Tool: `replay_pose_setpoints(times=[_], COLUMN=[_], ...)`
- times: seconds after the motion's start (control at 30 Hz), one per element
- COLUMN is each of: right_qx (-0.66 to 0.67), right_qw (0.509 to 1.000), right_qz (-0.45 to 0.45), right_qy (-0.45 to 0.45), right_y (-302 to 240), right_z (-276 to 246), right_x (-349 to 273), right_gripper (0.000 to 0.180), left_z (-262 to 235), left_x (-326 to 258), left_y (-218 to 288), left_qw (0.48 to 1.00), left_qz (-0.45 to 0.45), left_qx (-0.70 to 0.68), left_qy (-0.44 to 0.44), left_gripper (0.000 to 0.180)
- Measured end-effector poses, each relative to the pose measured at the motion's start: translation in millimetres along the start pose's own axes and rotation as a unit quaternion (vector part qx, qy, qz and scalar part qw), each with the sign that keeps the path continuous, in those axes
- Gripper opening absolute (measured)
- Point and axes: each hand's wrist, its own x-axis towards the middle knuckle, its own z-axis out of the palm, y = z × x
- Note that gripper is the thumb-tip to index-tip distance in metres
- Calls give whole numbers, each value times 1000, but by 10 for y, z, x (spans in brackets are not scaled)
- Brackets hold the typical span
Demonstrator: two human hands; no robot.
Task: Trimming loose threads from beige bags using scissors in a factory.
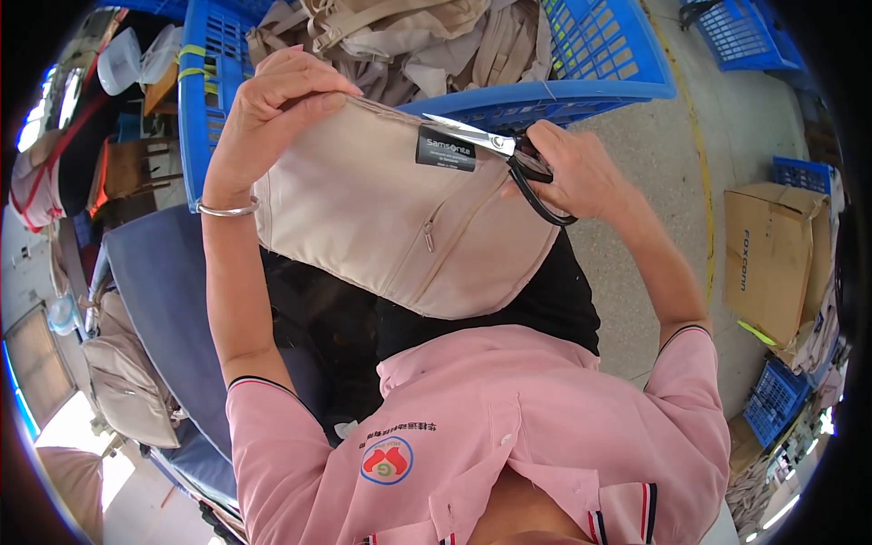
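Note:
A beige fabric bag panel [345,204] with a zipped pocket and a black label [447,149] lies across my lap. The fingers of my left hand [282,113] pinch its upper left edge. In my right hand [577,173] is a pair of black-handled scissors [495,143], its blades pointing left along the panel's top edge, just above the label. The blades look closed or nearly so. Whether a thread or cloth lies between them I cannot make out.
In front of me stands a blue plastic basket [627,91] heaped with beige bag pieces and straps [436,50]. A cardboard box [772,263] and more blue crates [777,395] are on the right. Dark blue padded panels [168,300] and a beige backpack [127,377] sit to the left.

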Motion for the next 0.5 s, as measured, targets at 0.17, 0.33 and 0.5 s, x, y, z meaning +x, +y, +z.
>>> replay_pose_setpoints(times=[0.17,0.33,0.5], right_qx=[28,13,52], right_qw=[998,997,997], right_qz=[-17,-26,21], right_qy=[48,68,55], right_y=[38,94,-28], right_z=[86,129,60], right_x=[-20,-23,143], right_gripper=[56,53,51], left_z=[34,61,58], left_x=[24,42,-6], left_y=[-84,-140,-173], left_qw=[1000,999,998], left_qz=[-14,-14,-34], left_qx=[-16,-36,-54], left_qy=[-7,-5,4], left_gripper=[8,7,10])
